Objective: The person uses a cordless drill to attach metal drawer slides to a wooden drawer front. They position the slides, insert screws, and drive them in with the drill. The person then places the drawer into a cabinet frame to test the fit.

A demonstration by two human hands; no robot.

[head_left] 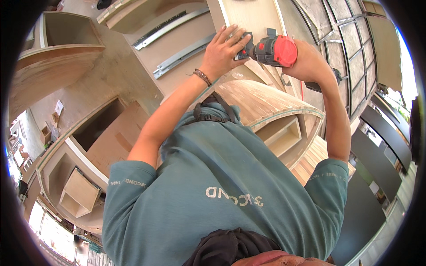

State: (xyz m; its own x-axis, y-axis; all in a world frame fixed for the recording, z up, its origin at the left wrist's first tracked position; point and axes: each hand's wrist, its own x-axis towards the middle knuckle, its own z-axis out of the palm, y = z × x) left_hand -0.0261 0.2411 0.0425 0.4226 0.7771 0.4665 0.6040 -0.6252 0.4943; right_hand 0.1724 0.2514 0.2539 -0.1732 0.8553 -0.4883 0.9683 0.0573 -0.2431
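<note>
My right hand (306,60) is wrapped round the grip of a red-and-black cordless drill (277,49), whose nose points left. Against that nose sits a small black block with red spots (244,48), perhaps a drilling jig. The fingers of my left hand (224,51) lie over this block and press it to the edge of a pale wooden drawer box (253,15); a beaded bracelet circles the wrist. The drill bit and the exact spot under the block are hidden.
Left of my left hand, metal drawer slides (184,55) lie on a wooden panel (151,57). A slatted wooden cabinet piece (266,95) stands close to my body. More cabinet carcasses (66,62) stand at the left, and metal frames (350,40) at the far right.
</note>
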